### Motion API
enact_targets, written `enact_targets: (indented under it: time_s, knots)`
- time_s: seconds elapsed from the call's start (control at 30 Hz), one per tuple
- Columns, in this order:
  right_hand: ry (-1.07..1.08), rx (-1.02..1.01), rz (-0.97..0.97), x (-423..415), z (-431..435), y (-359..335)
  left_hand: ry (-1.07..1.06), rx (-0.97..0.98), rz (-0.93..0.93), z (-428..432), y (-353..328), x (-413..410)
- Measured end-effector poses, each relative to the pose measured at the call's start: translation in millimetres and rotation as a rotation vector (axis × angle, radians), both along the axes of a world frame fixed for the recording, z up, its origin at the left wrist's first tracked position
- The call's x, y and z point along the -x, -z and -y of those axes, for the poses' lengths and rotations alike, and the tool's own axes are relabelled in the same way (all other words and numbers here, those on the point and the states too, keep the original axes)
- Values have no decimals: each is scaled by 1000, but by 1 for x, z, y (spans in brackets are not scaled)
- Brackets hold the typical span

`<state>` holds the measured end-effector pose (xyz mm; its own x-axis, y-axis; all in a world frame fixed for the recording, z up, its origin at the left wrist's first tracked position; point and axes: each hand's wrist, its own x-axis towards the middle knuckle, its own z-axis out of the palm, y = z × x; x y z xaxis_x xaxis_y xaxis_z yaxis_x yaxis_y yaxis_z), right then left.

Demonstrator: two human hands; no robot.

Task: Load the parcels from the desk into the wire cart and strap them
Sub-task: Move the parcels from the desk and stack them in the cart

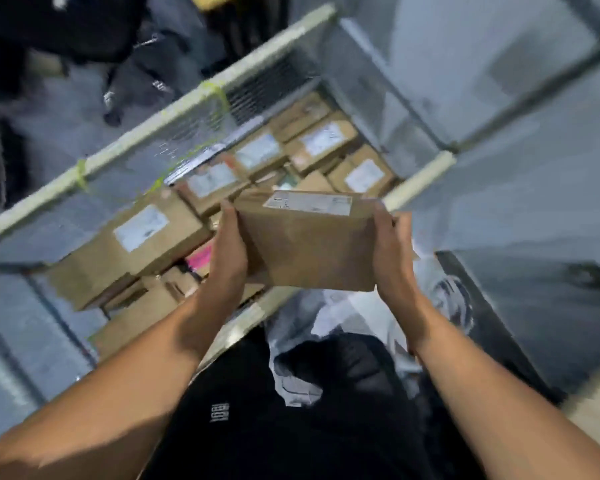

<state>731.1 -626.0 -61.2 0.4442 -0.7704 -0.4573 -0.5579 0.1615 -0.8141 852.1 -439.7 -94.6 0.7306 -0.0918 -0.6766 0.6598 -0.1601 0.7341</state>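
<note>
parcel (309, 247): held above the cart (146, 140).
left hand (227, 247), right hand (390, 251): each grips one end.
advice: lower it level onto the boxes (142, 233) inside the cart.

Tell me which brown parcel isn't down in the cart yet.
The parcel held between the left hand and right hand; the other parcels lie packed inside the wire cart.

Dark shoes (113, 105) with white marks stand on grey floor (482, 57).
</note>
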Motion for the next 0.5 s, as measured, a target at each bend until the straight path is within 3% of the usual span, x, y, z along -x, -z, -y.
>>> enact_targets:
  time_s: [0.17,0.27,0.5]
  knots:
    - [-359,-281,-190,-133,-29,87,-408,57,-95,-79,66,-31]
    - [-527,-290,-202,-180,-62,142,-609,-29,-128,-117,109,-41]
    - [-839,-222,-158,-194,-136,277,-571,-329,1,-171,216,-23]
